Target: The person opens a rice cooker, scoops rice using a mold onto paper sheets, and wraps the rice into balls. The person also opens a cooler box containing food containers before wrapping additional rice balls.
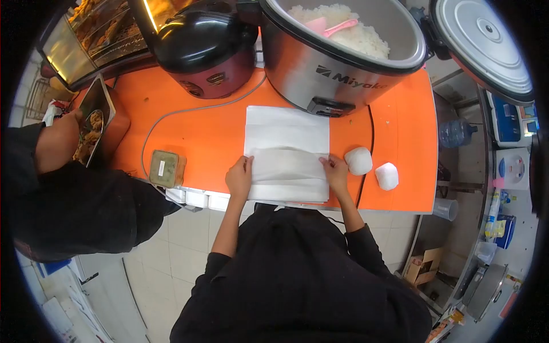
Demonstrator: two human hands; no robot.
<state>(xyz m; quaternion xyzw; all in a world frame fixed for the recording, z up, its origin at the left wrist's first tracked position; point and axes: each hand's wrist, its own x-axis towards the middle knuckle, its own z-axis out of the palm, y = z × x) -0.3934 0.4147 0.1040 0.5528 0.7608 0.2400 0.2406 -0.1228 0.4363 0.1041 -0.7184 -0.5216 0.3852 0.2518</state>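
On orange counter [211, 134] — fingers of left hand [239, 176] and right hand [336, 171] pinch opposite sides of white paper [289, 166] near front edge, apparently to hold it straight; open rice cooker [309, 63] stands just beyond, likely for easy reach.

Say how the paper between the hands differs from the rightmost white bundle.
The paper is a spread-out rectangle; the bundle is compact and rounded. The paper looks larger than the bundle. Left hand and right hand touch the paper, not the bundle. Both are white, on the orange table.
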